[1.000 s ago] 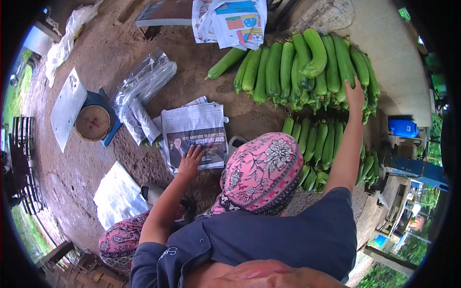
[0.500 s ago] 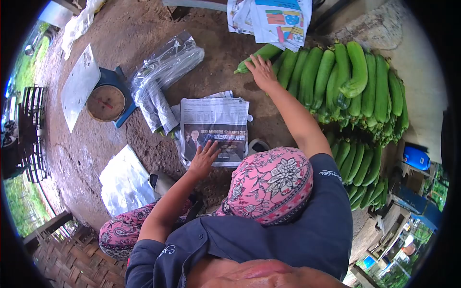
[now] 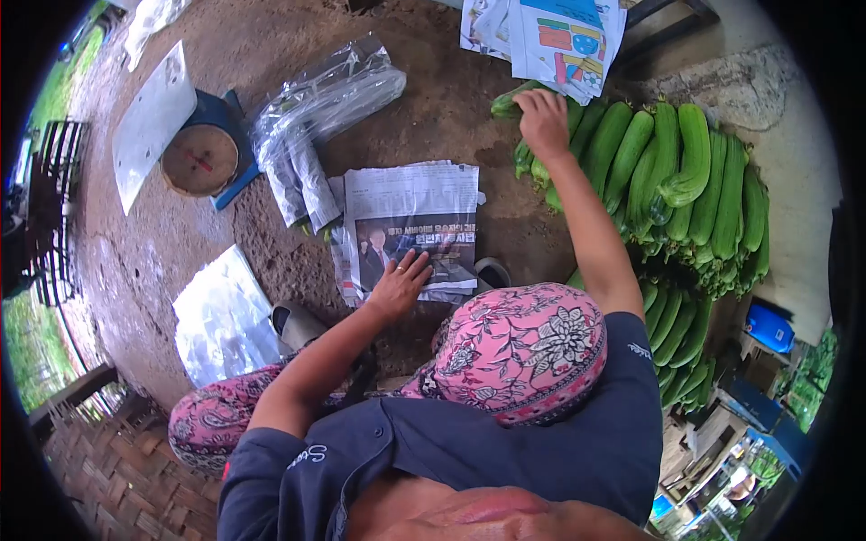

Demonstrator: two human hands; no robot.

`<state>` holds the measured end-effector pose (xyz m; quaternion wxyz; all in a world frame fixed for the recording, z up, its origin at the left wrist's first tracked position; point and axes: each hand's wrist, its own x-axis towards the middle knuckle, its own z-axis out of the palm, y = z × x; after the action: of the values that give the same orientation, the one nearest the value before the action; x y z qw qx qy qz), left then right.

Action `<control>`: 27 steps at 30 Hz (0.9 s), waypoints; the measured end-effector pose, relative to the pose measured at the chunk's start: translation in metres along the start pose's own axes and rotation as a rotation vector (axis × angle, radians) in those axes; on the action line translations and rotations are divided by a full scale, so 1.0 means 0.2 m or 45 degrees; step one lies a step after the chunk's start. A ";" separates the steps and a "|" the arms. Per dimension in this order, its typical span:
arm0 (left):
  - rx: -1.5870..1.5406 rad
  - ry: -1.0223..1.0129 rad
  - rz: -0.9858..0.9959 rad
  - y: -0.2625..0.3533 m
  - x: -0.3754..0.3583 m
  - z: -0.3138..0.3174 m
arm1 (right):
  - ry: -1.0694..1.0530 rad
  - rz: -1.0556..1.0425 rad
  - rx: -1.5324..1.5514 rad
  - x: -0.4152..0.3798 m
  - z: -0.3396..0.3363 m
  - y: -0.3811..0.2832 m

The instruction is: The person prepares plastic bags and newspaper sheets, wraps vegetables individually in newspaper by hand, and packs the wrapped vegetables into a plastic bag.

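Note:
My left hand (image 3: 397, 287) lies with its fingers apart on a printed newspaper sheet (image 3: 415, 194), which tops a small stack on the ground. Up at the right, my right hand (image 3: 544, 124) curls its fingers over a long green gourd (image 3: 507, 105) at the left end of a row of gourds (image 3: 606, 144). Part of that gourd is hidden by the hand, and its far end lies close to some printed papers (image 3: 568, 45). Rolled clear plastic wrapping (image 3: 338, 104) with bundles in it rests left of the newspaper.
A blue dial scale (image 3: 203, 158) with a metal pan (image 3: 155, 126) stands at the left. White plastic bags (image 3: 221, 316) lie beside my shoe (image 3: 298, 325). More gourds (image 3: 672, 329) are piled right of my knee, near a blue container (image 3: 769, 326).
My right hand has gone from spread fingers to curled ones on the gourd, and the gourd has shifted towards the row. My left hand stays on the newspaper. The view has shifted slightly.

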<state>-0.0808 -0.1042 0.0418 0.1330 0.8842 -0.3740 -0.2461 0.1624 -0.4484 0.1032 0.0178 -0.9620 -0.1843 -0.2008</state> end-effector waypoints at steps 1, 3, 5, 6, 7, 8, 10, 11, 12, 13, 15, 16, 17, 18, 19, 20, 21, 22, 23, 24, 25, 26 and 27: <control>0.014 0.009 -0.002 0.00 0.00 0.02 | 0.010 -0.007 0.045 -0.02 -0.03 0.01; 0.024 0.006 -0.008 0.01 0.01 0.03 | -0.098 0.120 0.174 -0.08 -0.01 -0.03; 0.056 -0.026 -0.017 0.01 0.01 0.03 | -0.275 0.496 0.421 -0.10 0.02 -0.08; 0.058 -0.037 -0.023 0.01 0.01 0.02 | -0.406 0.799 0.607 -0.10 0.03 -0.12; 0.058 -0.052 -0.032 0.02 0.01 0.01 | -0.541 1.101 0.797 -0.09 0.05 -0.17; 0.057 -0.069 -0.041 0.03 0.01 0.00 | -0.681 1.405 0.986 -0.09 0.07 -0.22; 0.124 -0.068 -0.024 0.04 -0.01 -0.01 | -0.566 1.582 1.129 -0.10 0.14 -0.29; 0.162 -0.074 -0.011 0.04 -0.02 -0.01 | -0.503 1.678 1.205 -0.11 0.17 -0.31; 0.174 -0.050 0.009 0.04 -0.03 0.00 | -0.527 1.498 0.932 -0.10 0.19 -0.32; 0.187 -0.032 0.037 0.03 -0.04 0.01 | -0.546 1.322 0.664 -0.06 0.20 -0.31; 0.204 -0.034 0.080 0.02 -0.07 0.04 | -0.656 1.092 0.396 0.02 0.19 -0.30; 0.159 -0.054 0.080 0.03 -0.08 0.03 | -0.746 1.043 0.393 0.06 0.19 -0.30; 0.115 -0.073 0.079 0.04 -0.09 -0.01 | -0.776 1.102 0.398 0.07 0.23 -0.29; 0.072 -0.085 0.070 0.05 -0.10 -0.04 | -0.802 1.150 0.403 0.08 0.28 -0.27; 0.081 -0.090 0.083 0.02 -0.11 -0.01 | -0.826 1.187 0.409 0.10 0.31 -0.27; 0.067 -0.083 0.083 0.00 -0.12 0.03 | -0.827 1.236 0.440 0.10 0.33 -0.26; 0.049 -0.074 0.078 -0.04 -0.12 0.08 | -0.830 1.280 0.469 0.09 0.35 -0.26; 0.028 -0.060 0.073 -0.06 -0.11 0.12 | -0.831 1.320 0.495 0.09 0.36 -0.26; -0.079 -0.066 0.062 -0.09 -0.11 0.16 | -0.782 1.409 0.553 0.08 0.38 -0.27; -0.186 -0.072 0.050 -0.10 -0.10 0.18 | -0.715 1.436 0.572 0.07 0.38 -0.28; -0.030 -0.070 0.053 -0.05 -0.10 0.11 | -0.651 1.469 0.589 0.04 0.37 -0.29; 0.124 -0.068 0.059 -0.01 -0.09 0.07 | -0.586 1.504 0.605 0.01 0.36 -0.30; -0.266 -0.083 0.049 -0.06 -0.08 0.15 | -0.444 1.494 0.647 -0.02 0.37 -0.31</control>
<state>-0.0986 -0.0851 0.0169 0.2170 0.8497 -0.3674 -0.3097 0.1656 -0.3836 0.0307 0.3205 -0.8870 0.3285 0.0506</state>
